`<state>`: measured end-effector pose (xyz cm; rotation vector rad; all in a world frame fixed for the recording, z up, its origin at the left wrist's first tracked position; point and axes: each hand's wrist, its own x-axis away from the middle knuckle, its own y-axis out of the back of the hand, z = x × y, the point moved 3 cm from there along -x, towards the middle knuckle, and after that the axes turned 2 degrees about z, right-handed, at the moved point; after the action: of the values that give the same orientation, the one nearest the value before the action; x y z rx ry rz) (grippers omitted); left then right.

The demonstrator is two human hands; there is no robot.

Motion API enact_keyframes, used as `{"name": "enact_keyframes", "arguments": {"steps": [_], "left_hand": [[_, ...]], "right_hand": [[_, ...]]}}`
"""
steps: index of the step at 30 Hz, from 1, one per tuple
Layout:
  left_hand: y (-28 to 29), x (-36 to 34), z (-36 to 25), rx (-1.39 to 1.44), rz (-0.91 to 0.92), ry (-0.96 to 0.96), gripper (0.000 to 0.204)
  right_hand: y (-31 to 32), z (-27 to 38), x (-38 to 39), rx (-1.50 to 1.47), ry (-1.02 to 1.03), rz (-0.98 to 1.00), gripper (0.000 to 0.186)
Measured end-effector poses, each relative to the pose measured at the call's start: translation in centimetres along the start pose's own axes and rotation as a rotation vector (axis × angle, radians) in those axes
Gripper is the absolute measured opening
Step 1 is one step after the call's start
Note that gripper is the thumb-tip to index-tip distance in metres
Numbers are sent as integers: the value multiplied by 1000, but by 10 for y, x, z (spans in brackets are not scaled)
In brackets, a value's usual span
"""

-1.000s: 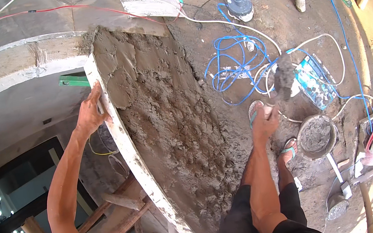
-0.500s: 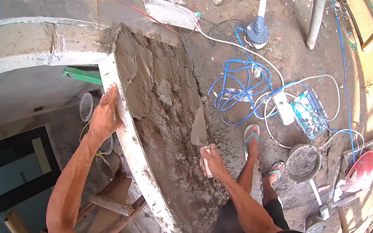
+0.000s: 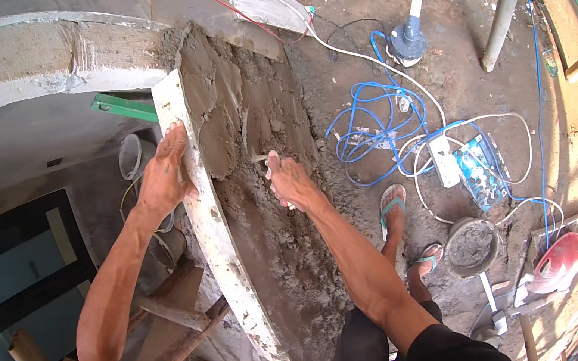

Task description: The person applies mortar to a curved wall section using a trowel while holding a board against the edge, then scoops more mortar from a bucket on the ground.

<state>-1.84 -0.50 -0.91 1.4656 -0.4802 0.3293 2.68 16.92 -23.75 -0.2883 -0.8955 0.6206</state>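
My left hand (image 3: 165, 171) grips the mortar-spattered white board (image 3: 215, 226), fingers over its top and thumb on the mortar side. The board stands on edge along the left side of a strip of wet grey mortar (image 3: 215, 94). My right hand (image 3: 290, 180) is closed round the handle of a trowel (image 3: 259, 158) above the middle of the strip. The trowel's blade points away from me and is hard to tell from the mortar around it. Smoother mortar lies at the far end, rougher and lumpier mortar nearer me.
Left of the board there is a drop with wooden props (image 3: 178, 315), buckets (image 3: 136, 156) and a green level (image 3: 124, 108). On the right lie tangled blue cable (image 3: 364, 131), a white power strip (image 3: 443, 162), a mortar bucket (image 3: 472, 246) and a red basin (image 3: 556, 265). Poles stand beyond.
My right hand has moved the trowel away from me and left, from the strip's right edge onto its middle. My left hand stays on the board.
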Motion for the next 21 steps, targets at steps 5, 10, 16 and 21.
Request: {"name": "enact_keyframes", "arguments": {"steps": [5, 10, 16, 21], "left_hand": [[1, -4, -7, -15, -24, 3, 118], [3, 2, -4, -15, -20, 17, 117], [4, 0, -7, -26, 0, 43, 112], [3, -2, -6, -49, -17, 10, 112]], "right_hand": [[-24, 4, 38, 598, 420, -168, 54], [-18, -35, 117, 445, 149, -21, 52], [50, -95, 171, 553, 13, -131, 51], [83, -23, 108, 602, 175, -291, 50]]}}
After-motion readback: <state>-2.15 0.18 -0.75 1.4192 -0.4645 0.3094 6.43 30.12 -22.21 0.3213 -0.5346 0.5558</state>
